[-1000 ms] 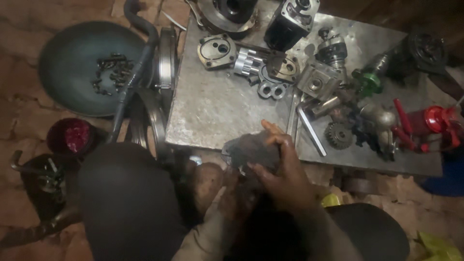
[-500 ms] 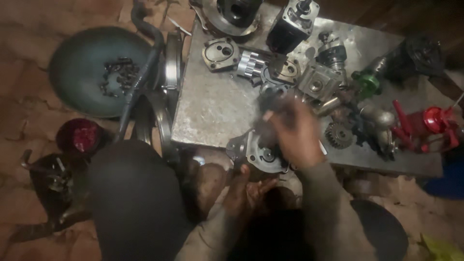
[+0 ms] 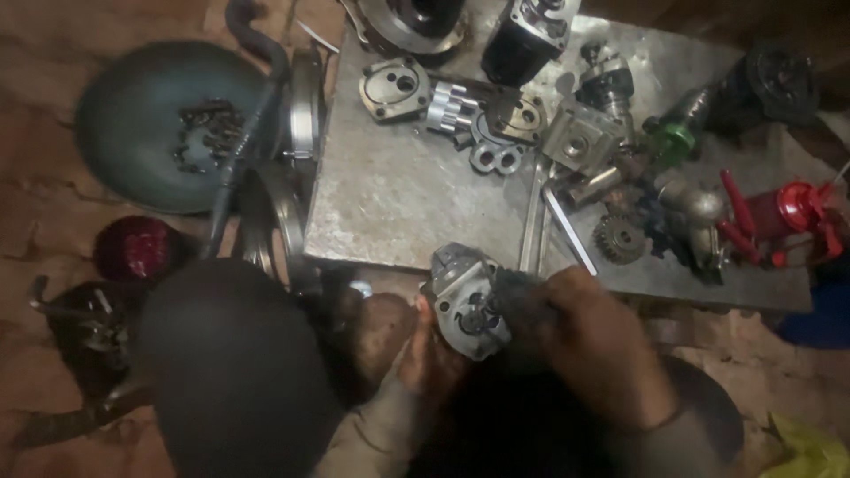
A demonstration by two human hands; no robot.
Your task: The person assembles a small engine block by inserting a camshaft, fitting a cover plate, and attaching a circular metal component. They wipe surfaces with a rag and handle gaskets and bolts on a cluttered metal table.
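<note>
Loads of stuff on that scuffed metal plate [image 3: 398,199]: a small cover plate with holes [image 3: 394,87], a gear pair [image 3: 450,106], a flat figure-eight gasket [image 3: 496,158], a loose cog [image 3: 618,237] and a green-capped part [image 3: 671,142]. A red-handled tool [image 3: 779,217] sits at the right edge. Off to the left on the dirt there's a round teal pan [image 3: 133,124] with dark bits in it, plus a red dome-shaped thing [image 3: 137,250].

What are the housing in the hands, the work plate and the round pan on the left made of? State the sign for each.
Housing: looks like cast metal, likely aluminium; pale grey, dull sheen, machined face with bores.
Plate: sheet metal, probably steel; flat, grey, mottled and scuffed.
Pan: hard to tell, perhaps painted or enamelled metal; smooth dark blue-green surface with a thin rim.
</note>
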